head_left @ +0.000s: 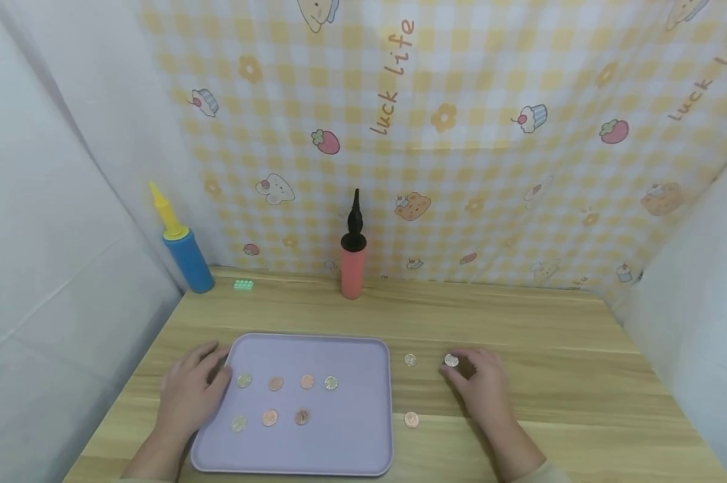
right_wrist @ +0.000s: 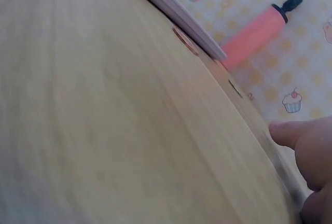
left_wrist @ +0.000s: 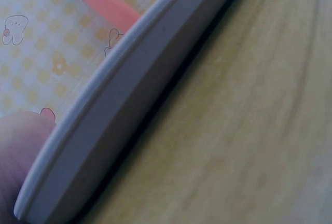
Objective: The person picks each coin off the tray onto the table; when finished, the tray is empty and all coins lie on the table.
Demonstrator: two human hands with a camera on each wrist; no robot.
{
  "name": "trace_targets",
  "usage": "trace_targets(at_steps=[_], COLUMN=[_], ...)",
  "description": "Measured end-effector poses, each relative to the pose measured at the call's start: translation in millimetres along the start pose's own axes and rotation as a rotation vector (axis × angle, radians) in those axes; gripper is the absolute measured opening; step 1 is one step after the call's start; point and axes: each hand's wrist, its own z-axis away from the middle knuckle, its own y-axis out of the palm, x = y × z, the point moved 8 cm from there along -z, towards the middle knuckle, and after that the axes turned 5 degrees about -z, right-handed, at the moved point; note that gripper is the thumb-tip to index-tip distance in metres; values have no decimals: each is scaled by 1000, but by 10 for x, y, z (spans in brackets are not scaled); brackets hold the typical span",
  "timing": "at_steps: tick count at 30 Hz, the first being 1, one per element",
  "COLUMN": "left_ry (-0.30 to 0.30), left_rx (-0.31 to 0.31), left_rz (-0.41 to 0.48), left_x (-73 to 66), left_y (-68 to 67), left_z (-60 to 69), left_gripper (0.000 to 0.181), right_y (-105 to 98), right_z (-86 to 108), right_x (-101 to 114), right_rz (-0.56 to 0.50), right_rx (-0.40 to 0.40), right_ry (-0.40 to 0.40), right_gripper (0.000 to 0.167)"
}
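A lavender tray (head_left: 363, 443) lies on the table with several silver and copper coins spread in it, among them a copper coin (head_left: 269, 418) and a silver coin (head_left: 330, 383). My left hand (head_left: 188, 389) rests at the tray's left edge, its thumb against the rim. Right of the tray, my right hand (head_left: 481, 386) pinches a silver coin (head_left: 451, 360) between thumb and index finger, low over the wood. The right wrist view shows the thumb (right_wrist: 288, 133), but the pinched coin is hidden there. Another silver coin (head_left: 410, 360) and a copper coin (head_left: 411, 420) lie between tray and hand.
At the back stand a pink pump with a black nozzle (head_left: 353, 272) and, to the left, a blue pump with a yellow top (head_left: 190, 261). A small green toy brick (head_left: 243, 285) lies between them. A checked curtain (head_left: 484, 168) hangs behind the table (head_left: 550, 402).
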Motion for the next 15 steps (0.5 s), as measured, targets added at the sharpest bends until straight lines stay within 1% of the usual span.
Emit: trace_targets(at_steps=[4,7,10,15], left_ry=[-5,-7,-7,-8], left_rx=[10,17,16,18], left_rz=[1,2,0,3], left_x=[10,14,10,7], left_y=[8,18,12,8], left_z=[-3,-8,1,4], left_gripper=[43,44,43,43], right_y=[-14,-32,-50,-74], right_z=[-24,-27,-28,-41], right_x=[-107,-140,-129,-118], right_rz=[-48,-57,-53,-49], right_rx=[85,121,118,85], right_ry=[103,148,141,121], right_gripper=[37,36,34,30])
